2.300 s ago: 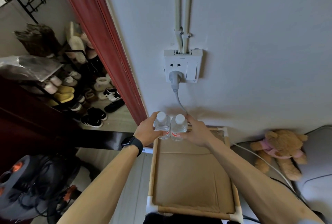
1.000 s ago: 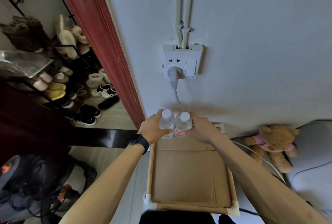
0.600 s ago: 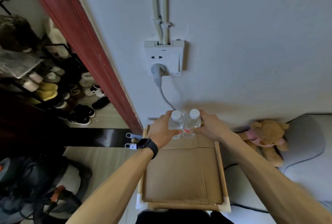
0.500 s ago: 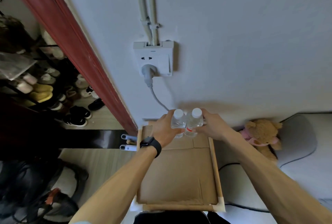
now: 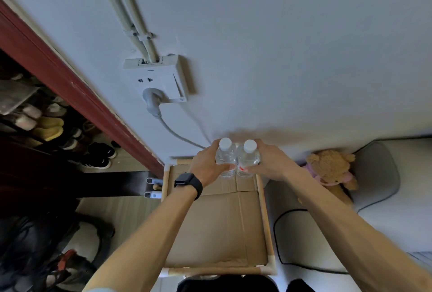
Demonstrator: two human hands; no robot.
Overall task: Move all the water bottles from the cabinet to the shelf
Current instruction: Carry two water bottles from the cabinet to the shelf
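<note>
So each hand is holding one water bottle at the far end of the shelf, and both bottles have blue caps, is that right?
Not quite: the caps are white, as the head view shows. The left hand and right hand do each hold one water bottle at the far end of the shelf.

A pale wall (image 5: 280, 46) carries a white socket box (image 5: 161, 78) fed by two conduit pipes (image 5: 131, 18); a grey plug (image 5: 153, 102) is inserted. A dark red door frame (image 5: 70, 85) borders the wall at left. Beyond it, shoes (image 5: 98, 155) line the floor.
</note>
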